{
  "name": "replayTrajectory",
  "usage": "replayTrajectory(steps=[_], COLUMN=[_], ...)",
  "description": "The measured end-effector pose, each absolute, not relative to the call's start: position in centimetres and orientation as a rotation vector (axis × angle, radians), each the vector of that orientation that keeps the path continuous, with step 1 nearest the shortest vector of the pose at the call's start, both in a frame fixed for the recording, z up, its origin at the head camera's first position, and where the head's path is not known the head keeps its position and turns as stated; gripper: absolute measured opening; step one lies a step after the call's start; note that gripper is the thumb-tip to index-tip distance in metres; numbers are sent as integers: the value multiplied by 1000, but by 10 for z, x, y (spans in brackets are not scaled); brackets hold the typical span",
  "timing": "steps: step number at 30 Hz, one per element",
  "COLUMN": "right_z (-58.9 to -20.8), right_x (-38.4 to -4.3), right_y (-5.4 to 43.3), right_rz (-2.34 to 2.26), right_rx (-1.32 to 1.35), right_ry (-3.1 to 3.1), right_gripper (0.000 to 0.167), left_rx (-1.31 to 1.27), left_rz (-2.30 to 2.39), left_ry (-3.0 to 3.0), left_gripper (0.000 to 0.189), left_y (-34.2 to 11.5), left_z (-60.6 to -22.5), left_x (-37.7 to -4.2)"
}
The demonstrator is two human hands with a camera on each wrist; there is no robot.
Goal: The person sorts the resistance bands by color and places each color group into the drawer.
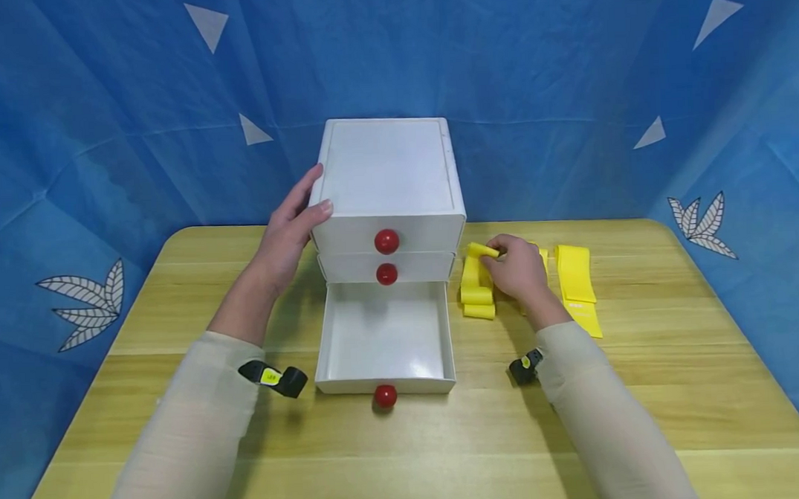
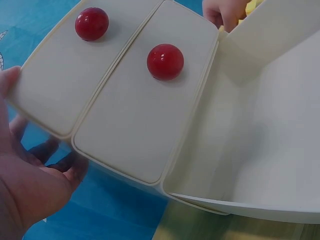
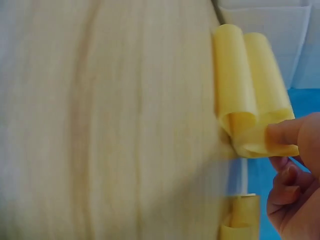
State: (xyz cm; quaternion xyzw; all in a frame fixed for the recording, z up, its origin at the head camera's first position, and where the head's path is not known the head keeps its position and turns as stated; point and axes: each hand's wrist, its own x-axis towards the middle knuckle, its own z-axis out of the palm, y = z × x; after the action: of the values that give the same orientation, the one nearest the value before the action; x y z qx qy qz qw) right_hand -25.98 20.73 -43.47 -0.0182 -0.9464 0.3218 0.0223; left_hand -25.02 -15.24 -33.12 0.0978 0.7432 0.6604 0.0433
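Note:
A white three-drawer cabinet [image 1: 389, 168] with red round knobs stands at mid-table. Its bottom drawer [image 1: 386, 339] is pulled out and holds nothing. My left hand [image 1: 285, 239] rests at the cabinet's upper left side, thumb at the top front corner and the other fingers along the side wall. Right of the cabinet, my right hand [image 1: 521, 270] pinches the end of a loosely rolled yellow strip [image 1: 477, 294] between thumb and fingers. In the right wrist view the strip [image 3: 235, 75] shows two rolled curls, its pinched end toward the hand.
More yellow strips lie to the right of my right hand, one folded strip [image 1: 576, 275] with small white print. A blue patterned cloth [image 1: 532, 65] hangs behind the wooden table [image 1: 646, 387]. The drawer's front and knob [image 1: 386, 396] jut toward me.

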Motion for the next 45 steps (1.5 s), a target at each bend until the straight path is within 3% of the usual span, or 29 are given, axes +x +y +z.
replayTrajectory(steps=[16,35,45], right_z=[-401,-357,-335], right_x=[-231,-179,-148], right_y=[208,208,185], right_rz=[1111,1351,1457], right_rx=[-81,-260,-89], right_ry=[-2679,-2440,-2329], right_gripper=[19,28,17], left_rx=[278,265,303], left_rz=[2009,2000,2049], left_ry=[2281,2281,2259], left_gripper=[62,62,63], left_y=[-153,-151,-152], left_z=[-331,-331,-333], left_x=[-250,-250,-251])
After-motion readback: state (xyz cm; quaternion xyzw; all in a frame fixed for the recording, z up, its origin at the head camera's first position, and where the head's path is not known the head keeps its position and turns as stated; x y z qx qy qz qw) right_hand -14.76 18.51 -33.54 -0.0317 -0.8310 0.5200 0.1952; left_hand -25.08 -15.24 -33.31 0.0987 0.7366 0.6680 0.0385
